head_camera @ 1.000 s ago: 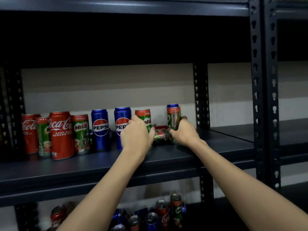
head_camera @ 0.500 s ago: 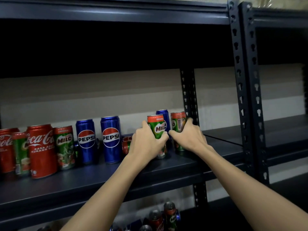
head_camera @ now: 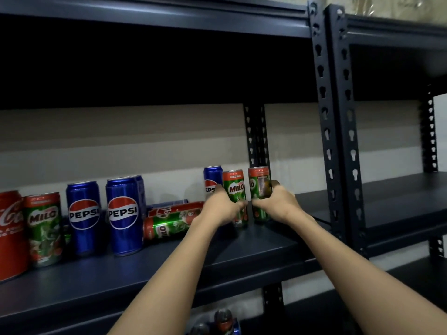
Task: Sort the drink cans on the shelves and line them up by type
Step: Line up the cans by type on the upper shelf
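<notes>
Since the earlier frame, both held cans are now sitting further right along the shelf [head_camera: 242,250], near the back post. The left hand [head_camera: 221,209] is gripping one upright Milo can [head_camera: 234,189], label facing forward, while the right hand [head_camera: 278,201] is clasping a second upright Milo can [head_camera: 258,183] just beside it. Left of the left hand, a Milo can [head_camera: 167,227] is lying on its side, long axis running left-right.
</notes>
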